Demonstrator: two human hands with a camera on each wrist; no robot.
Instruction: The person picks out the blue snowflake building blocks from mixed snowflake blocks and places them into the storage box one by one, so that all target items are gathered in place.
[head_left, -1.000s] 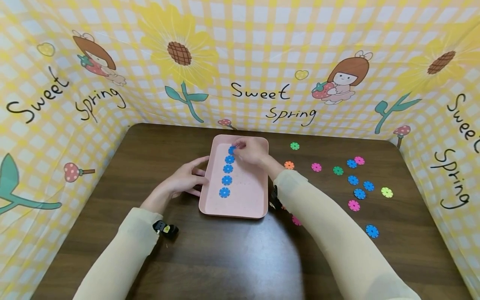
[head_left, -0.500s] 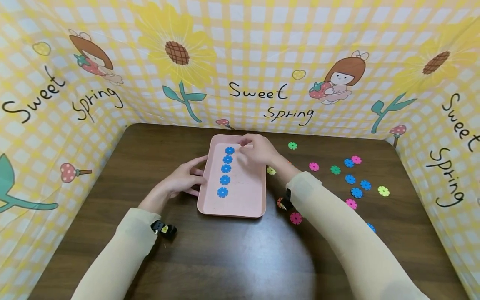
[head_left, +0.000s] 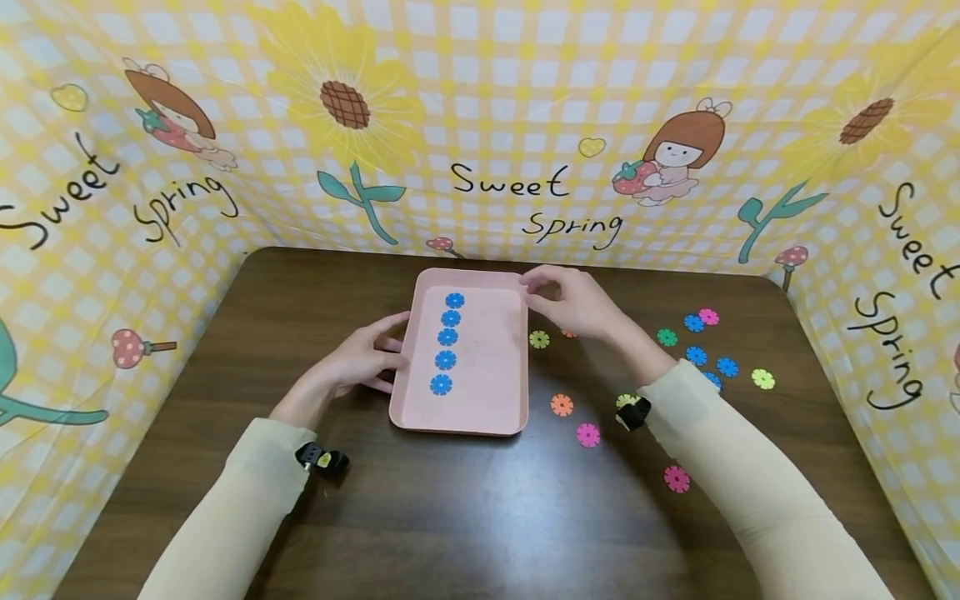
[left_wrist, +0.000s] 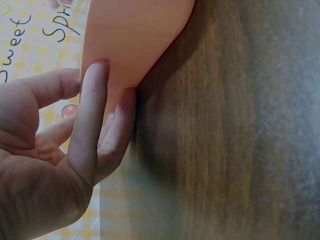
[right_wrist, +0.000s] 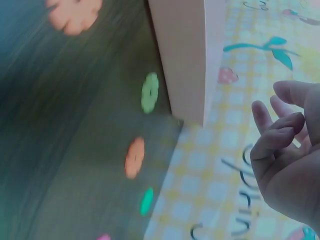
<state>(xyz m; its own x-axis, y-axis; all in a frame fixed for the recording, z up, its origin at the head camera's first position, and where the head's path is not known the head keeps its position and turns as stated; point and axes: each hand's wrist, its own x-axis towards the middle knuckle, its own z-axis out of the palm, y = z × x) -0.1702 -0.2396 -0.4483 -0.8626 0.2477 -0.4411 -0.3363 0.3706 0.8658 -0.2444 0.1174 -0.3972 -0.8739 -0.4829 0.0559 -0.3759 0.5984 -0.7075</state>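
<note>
Touching pink tray from the left, left hand probably steadies it, fingers extended; right hand empty, fingers loosely bent.

Yellow checked cloth, dark wooden table

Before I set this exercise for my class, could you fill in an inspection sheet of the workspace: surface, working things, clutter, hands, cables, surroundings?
Surface: brown wood-grain table, with a glare patch nearest the wearer.
Working things: pink tray holding five blue discs, in a column left of its middle.
Clutter: loose discs in several colours right of the tray, some partly hidden.
Left hand: fingers touch the tray's left side.
Right hand: by the tray's far right corner, no disc seen in it; rim contact unclear.
Cables: nothing seen.
Surroundings: yellow checked cloth printed "Sweet Spring".
</note>
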